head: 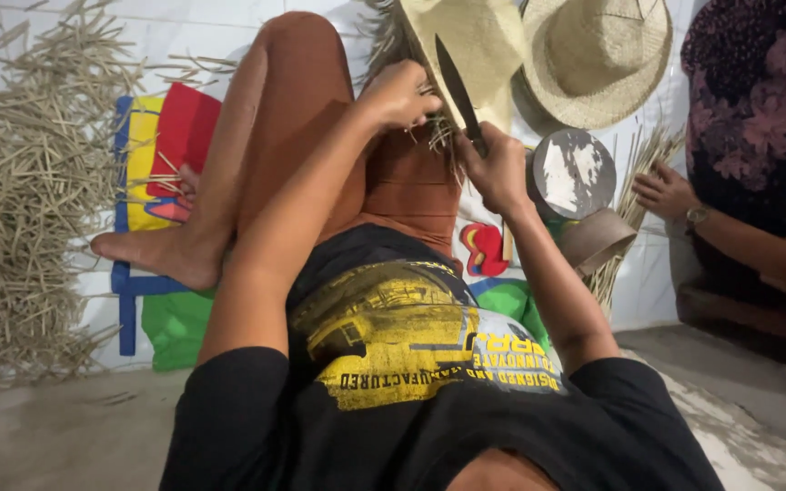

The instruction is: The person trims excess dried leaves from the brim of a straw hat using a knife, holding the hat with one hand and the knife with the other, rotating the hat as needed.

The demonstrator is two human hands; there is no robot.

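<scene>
A big heap of dry straw strips [25,200] lies on the floor at the far left, beside a bright mat [152,300] of red, yellow, blue and green under the person's bare foot. Further in, the person's left hand [402,94] is closed in a tight grip on the frayed edge of a woven straw piece [479,41] that rests over the raised knee. Just beside it, the right hand [495,168] is closed around the handle of a dark knife [457,86], whose blade points up and lies against the loose straw ends. A finished straw hat [598,59] lies behind, and a round grey block [573,173] sits near the right wrist. At the far right, another person's hand [664,191] rests on more straw stalks.
</scene>
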